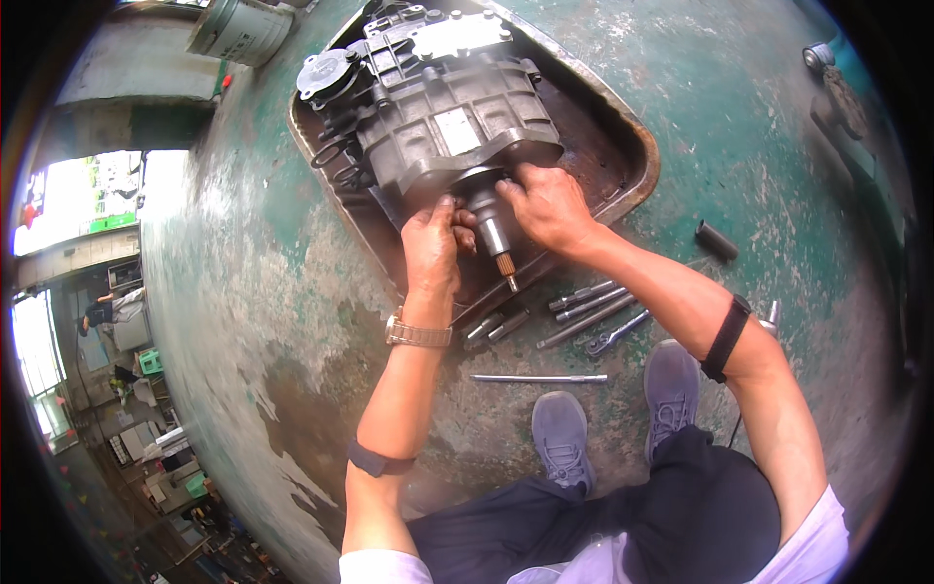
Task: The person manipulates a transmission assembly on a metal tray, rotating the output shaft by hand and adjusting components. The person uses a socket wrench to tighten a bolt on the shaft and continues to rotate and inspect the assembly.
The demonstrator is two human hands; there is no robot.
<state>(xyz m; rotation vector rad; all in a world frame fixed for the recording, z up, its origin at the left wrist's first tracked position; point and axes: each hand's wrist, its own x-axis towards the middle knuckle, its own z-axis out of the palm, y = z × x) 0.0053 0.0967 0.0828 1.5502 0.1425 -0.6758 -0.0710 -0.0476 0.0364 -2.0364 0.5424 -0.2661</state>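
Observation:
A grey metal gearbox (452,112) lies in a rusty metal tray (637,161). From its near end an input shaft (495,236) with a splined tip points toward me. Left of this shaft is my left hand (435,243), its fingers curled in under the housing's near rim. My right hand (553,206) is on the other side, thumb and bent fingers pressed together where the shaft meets the housing. Both hands are closed. Whatever lies between the fingertips is too small or hidden to make out.
Below the tray, several ratchet handles and extension bars (593,316) lie on the green floor near two short sockets (496,326). A single long bar (540,378) rests before my shoes. A dark tube (717,240) lies at right; a white bucket (238,29) stands far left.

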